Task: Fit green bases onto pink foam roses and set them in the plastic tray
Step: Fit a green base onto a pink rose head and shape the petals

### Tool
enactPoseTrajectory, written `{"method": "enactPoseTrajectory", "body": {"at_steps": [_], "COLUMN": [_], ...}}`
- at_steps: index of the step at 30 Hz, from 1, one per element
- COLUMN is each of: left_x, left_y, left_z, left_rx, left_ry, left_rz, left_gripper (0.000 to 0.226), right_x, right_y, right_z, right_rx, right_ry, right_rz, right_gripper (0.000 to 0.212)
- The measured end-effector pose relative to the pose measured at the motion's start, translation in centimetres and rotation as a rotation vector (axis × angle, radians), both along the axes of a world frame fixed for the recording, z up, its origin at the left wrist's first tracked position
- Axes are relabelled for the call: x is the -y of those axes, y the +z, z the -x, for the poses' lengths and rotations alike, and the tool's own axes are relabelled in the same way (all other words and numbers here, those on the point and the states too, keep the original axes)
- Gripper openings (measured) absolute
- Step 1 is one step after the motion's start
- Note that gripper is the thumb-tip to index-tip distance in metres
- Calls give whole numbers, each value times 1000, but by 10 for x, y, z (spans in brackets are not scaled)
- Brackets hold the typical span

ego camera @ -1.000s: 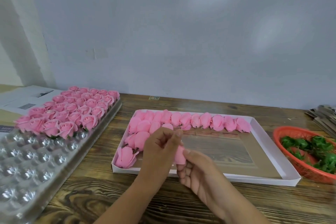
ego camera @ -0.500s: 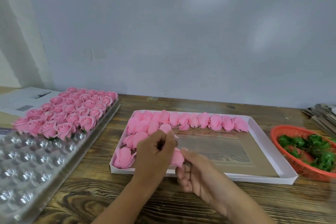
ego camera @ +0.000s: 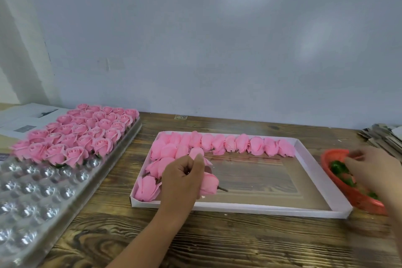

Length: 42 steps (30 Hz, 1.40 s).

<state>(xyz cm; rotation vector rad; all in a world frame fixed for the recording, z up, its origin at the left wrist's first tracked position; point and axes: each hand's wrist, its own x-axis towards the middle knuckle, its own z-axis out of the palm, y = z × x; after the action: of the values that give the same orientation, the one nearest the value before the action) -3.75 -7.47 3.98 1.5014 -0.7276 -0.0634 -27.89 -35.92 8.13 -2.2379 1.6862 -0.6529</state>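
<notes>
Over box, left hand (ego camera: 181, 180) grips rose (ego camera: 209, 183)

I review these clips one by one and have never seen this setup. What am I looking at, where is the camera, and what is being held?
There is no machine: a person works bare-handed, filmed by a head-worn camera looking down at a wooden table. The left hand holds a pink foam rose over a white cardboard tray of loose roses. The right hand, blurred, reaches into a red basket of green bases; whether it grips one is unclear. At left, a clear plastic tray holds finished roses.
</notes>
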Motion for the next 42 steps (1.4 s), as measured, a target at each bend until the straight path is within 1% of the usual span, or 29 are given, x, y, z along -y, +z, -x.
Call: {"method": "enactPoseTrajectory", "body": {"at_steps": [2, 4, 6, 9, 10, 14, 16, 19, 21, 25, 28, 29, 31, 32, 33, 34, 36, 38, 40, 42], "left_x": [0, 0, 0, 0, 0, 0, 0, 0, 0, 1, 1, 1, 2, 2, 2, 2, 2, 2, 1, 1], "left_y": [1, 1, 2, 2, 3, 5, 4, 3, 3, 0, -2, -2, -4, -4, -5, -5, -5, -5, -4, -4], "left_z": [1, 2, 3, 3, 3, 5, 4, 3, 3, 1, -1, -2, -3, -4, -5, -5, -6, -7, -7, -7], "left_rx": [-2, 1, 2, 12, 12, 5, -10, -17, -14, -34, -51, -55, -62, -69, -80, -92, -118, -138, -158, -189], "left_ry": [-5, -6, -9, -1, 1, 1, 0, 6, 4, -2, 5, 7, 11, 14, 16, 15, 6, 1, 6, 3], "left_rz": [-5, -15, -26, -24, -21, -22, -21, -16, -15, -3, 1, 2, 1, 0, 0, 0, -5, -14, -25, -26], "left_gripper": [57, 58, 59, 59, 60, 61, 61, 62, 62, 61, 57, 56, 54, 53, 52, 51, 51, 54, 55, 53], "right_x": [22, 29, 31, 30, 30, 36, 41, 44, 48, 60, 73, 81, 113, 131, 144, 153, 157, 156, 154, 149], "right_y": [-11, -21, -29, -28, -26, -17, -16, -14, -14, -16, -27, -34, -56, -66, -76, -84, -86, -87, -92, -90], "right_z": [5, 5, 3, 3, 5, 11, 15, 25, 32, 36, 39, 40, 42, 42, 44, 47, 51, 53, 55, 55], "right_rx": [-223, -364, -354, -359, -369, -450, -461, -322, -272, -272, -213, -178, -68, 31, 81, 95, 46, 60, 118, 187], "right_ry": [-14, 64, 111, 108, 102, 18, -16, -21, 3, -20, -99, -101, -73, -106, -129, -139, -198, -240, -255, -244], "right_rz": [-121, -178, -196, -206, -197, -156, -161, -227, -234, -164, -161, -132, -167, -197, -204, -218, -187, -248, -225, -227], "right_gripper": [16, 28, 32, 20, 20, 49, 52, 41, 35, 40, 57, 58, 45, 43, 47, 51, 54, 55, 50, 40]}}
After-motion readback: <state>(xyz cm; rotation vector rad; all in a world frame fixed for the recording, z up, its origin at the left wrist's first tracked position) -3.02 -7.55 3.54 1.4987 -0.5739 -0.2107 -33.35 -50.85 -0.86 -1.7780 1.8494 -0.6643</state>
